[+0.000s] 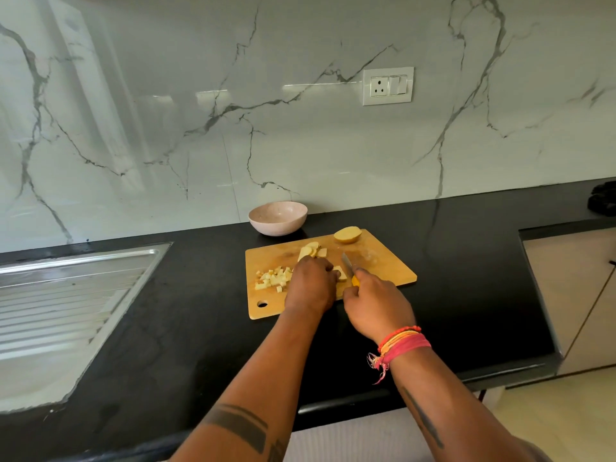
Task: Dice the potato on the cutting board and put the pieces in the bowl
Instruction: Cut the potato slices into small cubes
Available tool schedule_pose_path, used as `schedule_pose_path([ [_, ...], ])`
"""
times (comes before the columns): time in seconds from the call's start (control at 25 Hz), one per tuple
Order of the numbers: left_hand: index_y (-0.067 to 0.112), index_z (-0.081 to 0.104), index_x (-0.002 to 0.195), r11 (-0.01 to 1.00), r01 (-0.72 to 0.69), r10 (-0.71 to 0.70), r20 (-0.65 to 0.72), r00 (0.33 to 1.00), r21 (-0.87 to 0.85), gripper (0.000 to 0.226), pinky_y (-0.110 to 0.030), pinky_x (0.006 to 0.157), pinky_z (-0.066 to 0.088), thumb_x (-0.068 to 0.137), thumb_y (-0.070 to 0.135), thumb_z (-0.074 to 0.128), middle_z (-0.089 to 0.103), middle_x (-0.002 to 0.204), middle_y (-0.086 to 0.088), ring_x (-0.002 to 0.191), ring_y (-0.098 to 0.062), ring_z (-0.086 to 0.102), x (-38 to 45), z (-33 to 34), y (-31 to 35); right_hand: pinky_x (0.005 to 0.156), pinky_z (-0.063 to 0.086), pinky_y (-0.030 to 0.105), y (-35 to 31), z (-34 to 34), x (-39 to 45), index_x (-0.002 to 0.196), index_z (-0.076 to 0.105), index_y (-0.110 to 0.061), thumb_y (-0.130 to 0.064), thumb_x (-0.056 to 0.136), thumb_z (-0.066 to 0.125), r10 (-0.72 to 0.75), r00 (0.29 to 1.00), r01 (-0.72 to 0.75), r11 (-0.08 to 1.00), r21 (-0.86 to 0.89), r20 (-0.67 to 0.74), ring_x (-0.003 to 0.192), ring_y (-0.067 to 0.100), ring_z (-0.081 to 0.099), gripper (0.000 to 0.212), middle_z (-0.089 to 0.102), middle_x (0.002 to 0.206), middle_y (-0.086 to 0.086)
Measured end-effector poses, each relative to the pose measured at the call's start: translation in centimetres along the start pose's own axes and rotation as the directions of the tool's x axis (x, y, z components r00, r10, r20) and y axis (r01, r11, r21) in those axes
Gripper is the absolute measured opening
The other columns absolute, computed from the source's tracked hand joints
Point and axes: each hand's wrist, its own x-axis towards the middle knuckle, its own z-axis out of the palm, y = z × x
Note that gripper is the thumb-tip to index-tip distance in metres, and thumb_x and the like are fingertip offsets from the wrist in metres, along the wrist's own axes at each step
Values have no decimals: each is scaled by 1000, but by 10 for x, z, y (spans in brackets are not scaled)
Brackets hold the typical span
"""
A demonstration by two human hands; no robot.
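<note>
My left hand (311,281) sits knuckles-up on the wooden cutting board (383,265), fingers curled down over a pale potato strip (340,273) and pinning it flat. My right hand (375,303) has its grip clamped round the yellow handle of a small knife (348,265), whose narrow steel blade angles away from me, its edge just beside the strip.

The board is a smooth, tan rectangle with rounded corners and a hanging hole at its near left corner; it lies on the glossy black worktop, towards the back edge. On the board's left part is a loose heap of small, rough potato cubes (271,280). Beyond my left hand lie a few flat potato slices (311,251), overlapping. At the board's far edge rests a rounded potato half (347,235), skin on, cut face up.

The bowl (277,217), round, matte and speckled pinkish, stands just past the board's far left corner, against the veined marble backsplash; I see no pieces in it. A ribbed steel drainboard (66,295) is sunk in the worktop's left end.
</note>
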Motion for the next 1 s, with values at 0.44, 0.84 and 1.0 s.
schedule_pose_path([
  [0.44,26,59,142,988,-115,104,107,989,107,43,-39,111,43,100,34,62,51,143,-6,129,-25,50,7,5,-4,64,50,34,2,3,-4,157,38,-33,-36,103,43,-74,997,74,996,-58,-4,76,19,57,54,62,87,-4],
  [0.84,24,72,124,971,-187,179,65,982,151,29,-34,94,53,100,18,58,65,121,-3,110,-24,60,15,11,-10,66,46,33,-1,-1,16,142,55,-33,-33,101,45,-109,993,116,985,-128,54,81,23,57,42,68,97,1],
  [1.0,23,76,114,976,-171,167,36,985,136,25,-31,89,54,98,15,58,67,117,-2,105,-22,62,13,11,-10,67,53,36,-3,-2,17,133,59,-30,-33,100,46,-111,990,122,983,-137,88,78,23,61,36,65,87,-1],
])
